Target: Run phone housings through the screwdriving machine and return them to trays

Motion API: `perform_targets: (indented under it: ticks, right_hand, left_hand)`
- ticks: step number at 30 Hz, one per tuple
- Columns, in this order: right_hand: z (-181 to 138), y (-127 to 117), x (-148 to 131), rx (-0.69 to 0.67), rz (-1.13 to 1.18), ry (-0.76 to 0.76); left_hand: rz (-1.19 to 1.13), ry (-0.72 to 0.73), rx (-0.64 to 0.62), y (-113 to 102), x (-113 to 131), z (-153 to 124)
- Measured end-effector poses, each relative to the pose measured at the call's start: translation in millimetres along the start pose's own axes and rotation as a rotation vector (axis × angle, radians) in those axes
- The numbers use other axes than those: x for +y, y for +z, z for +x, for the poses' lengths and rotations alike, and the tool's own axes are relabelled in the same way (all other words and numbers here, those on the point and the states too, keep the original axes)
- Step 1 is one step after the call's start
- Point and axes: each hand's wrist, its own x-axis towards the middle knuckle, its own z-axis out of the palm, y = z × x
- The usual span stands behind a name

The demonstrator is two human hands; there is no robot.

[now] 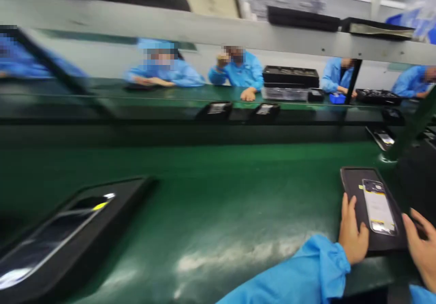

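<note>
Left hand: the left hand lies flat on the near left part of the black tray, fingers stretched forward on its surface, thumb toward the phone part; it presses rather than clasps, nothing enclosed in it.
Right hand: the right hand is at the tray's near right edge, fingers spread and loosely curved, touching or just over the rim; the frame edge cuts it off, so I cannot tell whether it grips the rim.
Tray: lies on the green belt at the lower right of the view, long side running away from the person.
Phone part: a pale, glossy phone part sits in the tray's recess, between the two hands, touched by neither.
Sleeves: a blue sleeve covers the left arm up to the wrist.
Near left: a second black tray with a dark shiny part, blurred, well apart from the hands.
Far side: two small dark trays on the far strip; a stack of black trays behind them.
People: several workers in blue coats sit across the belt, hands on their own side.
Overhead: a grey shelf crosses the top.
</note>
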Motion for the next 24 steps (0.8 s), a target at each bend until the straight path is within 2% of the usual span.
perform_targets:
  ticks: [1, 3, 5, 8, 11, 16, 21, 24]
  right_hand:
    - [-1, 1, -7, -0.007, 0.000, -0.103]
    - [-4, 14, -24, -0.138, -0.038, -0.269]
    - [-6, 29, -44, -0.269, -0.182, -0.345]
    - [-13, 36, -70, -0.346, -0.408, -0.339]
    - [-16, 33, -90, -0.375, -0.445, -0.263]
    - [0, 33, -94, -0.290, -0.352, -0.182]
    - [8, 26, -71, -0.079, -0.197, -0.018]
    - [10, 22, -59, -0.039, -0.059, 0.015]
  left_hand:
    - [0.013, 0.014, 0.004, 0, -2, 4]
    - [0.033, 0.033, 0.003, -1, -8, 9]
    - [0.036, 0.051, 0.006, -2, -13, 11]
    - [0.034, 0.102, 0.006, -4, -18, 11]
    - [0.081, 0.165, 0.030, -8, -23, 15]
    - [0.195, 0.247, 0.041, -9, -25, 36]
    - [0.229, 0.135, -0.034, -13, -9, 35]
    - [0.221, 0.096, -0.043, -15, -1, 35]
